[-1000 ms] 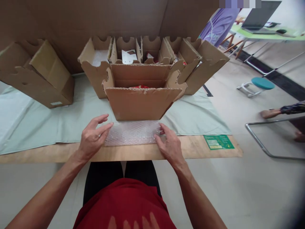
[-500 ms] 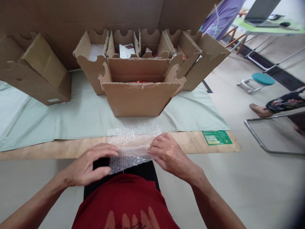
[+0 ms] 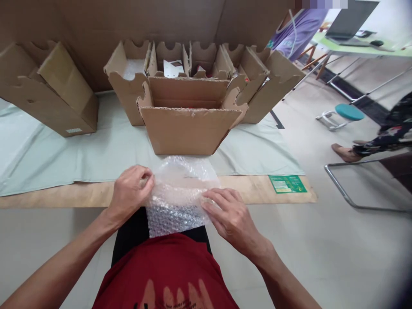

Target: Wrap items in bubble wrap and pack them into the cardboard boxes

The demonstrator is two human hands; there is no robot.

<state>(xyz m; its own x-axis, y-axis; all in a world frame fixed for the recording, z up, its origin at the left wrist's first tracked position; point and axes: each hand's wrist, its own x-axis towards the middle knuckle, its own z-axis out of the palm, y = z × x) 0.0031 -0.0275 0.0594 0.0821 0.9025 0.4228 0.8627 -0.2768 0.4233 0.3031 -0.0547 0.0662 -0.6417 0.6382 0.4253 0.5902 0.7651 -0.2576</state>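
A clear bubble wrap sheet (image 3: 180,193) hangs over the front edge of the wooden table (image 3: 80,198), its lower part in front of my lap. My left hand (image 3: 130,193) is closed, pinching the sheet's left edge. My right hand (image 3: 228,214) grips its right edge with bent fingers. The upper part of the sheet bulges up just in front of an open cardboard box (image 3: 189,128).
Behind the front box stand several open cardboard boxes (image 3: 193,64) in a row, one more box (image 3: 54,94) at the left, all on a pale green cloth (image 3: 64,154). A green card (image 3: 287,183) lies at the table's right corner. A stool (image 3: 349,112), a metal frame and another person's legs (image 3: 376,143) are at right.
Both hands took hold of the bubble wrap, which lay flat on the table, pulled it toward me over the table edge, then lifted and spread it so its upper part bulges.
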